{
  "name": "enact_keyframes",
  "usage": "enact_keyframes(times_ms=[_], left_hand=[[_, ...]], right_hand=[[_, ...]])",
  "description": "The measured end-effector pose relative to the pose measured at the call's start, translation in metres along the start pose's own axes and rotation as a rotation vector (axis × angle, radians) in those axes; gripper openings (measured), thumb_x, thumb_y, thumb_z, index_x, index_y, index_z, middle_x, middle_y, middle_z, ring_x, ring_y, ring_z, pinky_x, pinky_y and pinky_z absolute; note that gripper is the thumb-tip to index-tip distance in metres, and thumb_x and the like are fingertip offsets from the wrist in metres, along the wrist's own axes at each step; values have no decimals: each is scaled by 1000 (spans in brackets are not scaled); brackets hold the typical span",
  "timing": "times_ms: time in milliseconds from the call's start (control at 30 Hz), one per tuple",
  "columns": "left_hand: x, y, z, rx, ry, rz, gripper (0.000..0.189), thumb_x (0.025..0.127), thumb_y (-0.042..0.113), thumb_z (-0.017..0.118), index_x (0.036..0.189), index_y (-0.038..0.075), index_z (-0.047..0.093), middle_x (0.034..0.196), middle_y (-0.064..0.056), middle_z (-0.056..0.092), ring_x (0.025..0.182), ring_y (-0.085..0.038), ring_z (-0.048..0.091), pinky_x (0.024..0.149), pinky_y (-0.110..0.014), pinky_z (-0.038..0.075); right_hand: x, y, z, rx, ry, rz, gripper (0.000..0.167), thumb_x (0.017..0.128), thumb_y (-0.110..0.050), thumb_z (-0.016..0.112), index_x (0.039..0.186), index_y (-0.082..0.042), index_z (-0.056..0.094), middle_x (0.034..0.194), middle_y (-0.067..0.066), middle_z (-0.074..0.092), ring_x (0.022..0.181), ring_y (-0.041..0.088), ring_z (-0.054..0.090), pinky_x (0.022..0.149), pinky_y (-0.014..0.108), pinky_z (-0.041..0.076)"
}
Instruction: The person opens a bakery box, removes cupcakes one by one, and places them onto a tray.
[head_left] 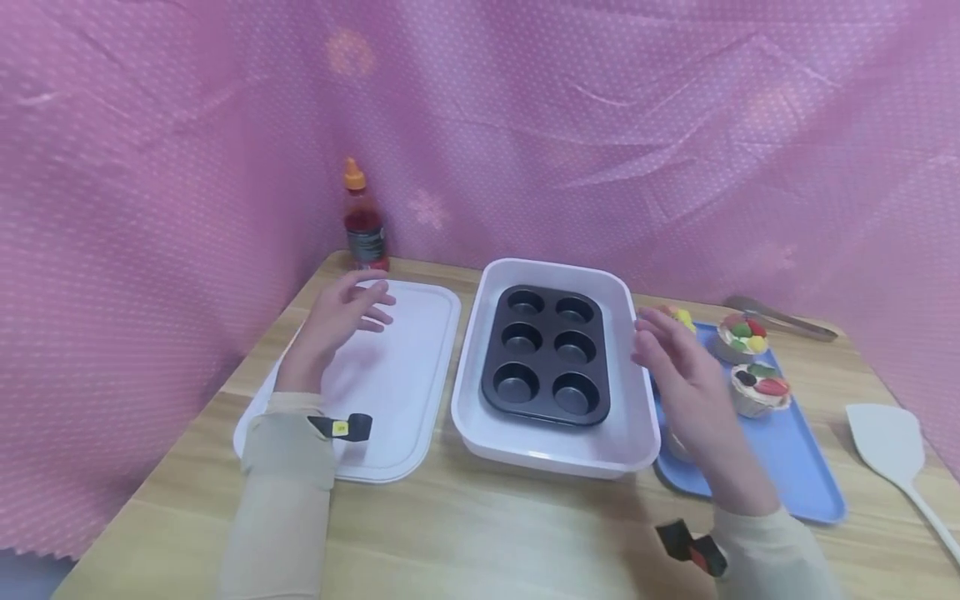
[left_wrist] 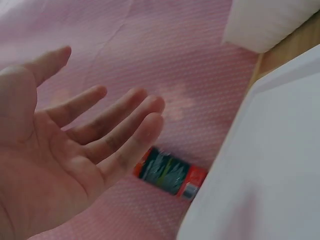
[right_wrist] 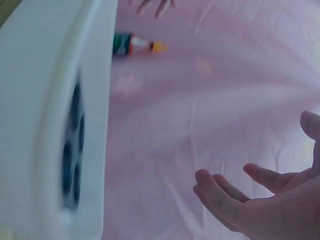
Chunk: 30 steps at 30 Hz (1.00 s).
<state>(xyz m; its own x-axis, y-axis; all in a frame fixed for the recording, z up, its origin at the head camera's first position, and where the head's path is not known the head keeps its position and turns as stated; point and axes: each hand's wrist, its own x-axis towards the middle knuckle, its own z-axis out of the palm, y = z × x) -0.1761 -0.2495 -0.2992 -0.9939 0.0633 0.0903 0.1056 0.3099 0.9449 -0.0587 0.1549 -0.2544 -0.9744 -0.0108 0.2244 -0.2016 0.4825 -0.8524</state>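
Note:
My left hand [head_left: 337, 321] hovers over a white lid [head_left: 397, 367] lying flat at the left, its fingers loosely spread and holding nothing. In the left wrist view the same palm [left_wrist: 55, 165] shows bare. A dark muffin tin [head_left: 547, 354] with several cups sits inside a white tub [head_left: 555, 458] in the middle. Just past the tub's right rim my right hand [head_left: 686, 392] is raised, fingers slightly bent, nothing in it. Beneath that hand lies a blue tray [head_left: 798, 467] with several fruit-topped cupcakes [head_left: 757, 387], some partly hidden by the hand.
A sauce bottle [head_left: 365, 229] with an orange cap stands at the back left, near the pink curtain [head_left: 525, 125]. Metal tongs [head_left: 780, 319] lie at the back right. A white spatula [head_left: 888, 442] rests at the right edge of the wooden table [head_left: 480, 533].

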Motion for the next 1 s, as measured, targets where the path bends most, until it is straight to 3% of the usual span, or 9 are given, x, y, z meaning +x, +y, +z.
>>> enact_keyframes(times_ms=[133, 200, 300, 400, 567, 700, 833, 933, 1000], left_hand=[[-6, -2, -17, -17, 129, -15, 51, 104, 37, 55, 143, 4, 51, 118, -21, 67, 80, -9, 72, 75, -25, 61], [-9, -2, -25, -24, 182, -18, 51, 103, 37, 56, 141, 2, 52, 113, -15, 68, 81, -10, 72, 74, -25, 60], [-13, -3, -34, -8, 230, -27, 52, 104, 36, 54, 141, 0, 52, 116, -16, 67, 83, -8, 70, 76, -25, 60], [-16, -2, -42, 10, 261, -45, 53, 105, 37, 52, 144, 1, 50, 128, -24, 62, 87, -6, 68, 81, -26, 60], [-20, -4, -52, 8, 306, -54, 55, 104, 37, 54, 147, 3, 49, 134, -19, 61, 90, -1, 62, 83, -20, 57], [-21, -6, -58, -5, 327, -72, 56, 104, 36, 54, 148, 2, 47, 136, -17, 59, 94, -2, 59, 85, -16, 52], [-22, -9, -62, 20, 315, -102, 60, 104, 38, 53, 151, 1, 42, 149, -19, 50, 122, -22, 56, 106, -33, 46], [-23, -12, -66, 30, 304, -120, 64, 104, 39, 53, 154, 1, 37, 158, -18, 40, 144, -32, 40, 121, -45, 32], [-25, -14, -70, 21, 296, -129, 67, 104, 39, 53, 156, 1, 33, 161, -17, 34, 150, -33, 32, 125, -47, 24]], right_hand=[[8, -25, 33, 104, -68, -10, 53, 108, -40, 42, 153, -13, 42, 152, 18, 49, 126, 32, 62, 113, 42, 44], [10, -35, 50, 162, -95, -19, 53, 108, -41, 39, 153, -13, 42, 151, 18, 49, 129, 39, 58, 115, 53, 40], [13, -46, 75, 277, -133, -49, 51, 108, -37, 38, 151, -10, 43, 149, 19, 50, 130, 40, 57, 114, 52, 42], [14, -55, 98, 326, -164, -33, 51, 107, -39, 38, 151, -13, 44, 150, 17, 50, 129, 40, 58, 113, 52, 42], [17, -67, 135, 410, -202, -14, 53, 108, -38, 39, 153, -9, 41, 155, 17, 44, 138, 38, 49, 114, 52, 42], [17, -74, 161, 412, -236, 34, 60, 107, -43, 38, 157, -8, 34, 162, 11, 34, 144, 34, 42, 119, 51, 34], [18, -78, 183, 461, -263, 128, 69, 105, -51, 39, 161, -13, 24, 167, 6, 25, 150, 30, 33, 124, 49, 24], [20, -80, 197, 502, -265, 158, 71, 105, -52, 38, 161, -12, 20, 168, 8, 22, 152, 32, 28, 125, 51, 21], [21, -81, 205, 480, -256, 177, 72, 105, -53, 36, 161, -12, 20, 168, 6, 21, 153, 31, 26, 126, 50, 19]])
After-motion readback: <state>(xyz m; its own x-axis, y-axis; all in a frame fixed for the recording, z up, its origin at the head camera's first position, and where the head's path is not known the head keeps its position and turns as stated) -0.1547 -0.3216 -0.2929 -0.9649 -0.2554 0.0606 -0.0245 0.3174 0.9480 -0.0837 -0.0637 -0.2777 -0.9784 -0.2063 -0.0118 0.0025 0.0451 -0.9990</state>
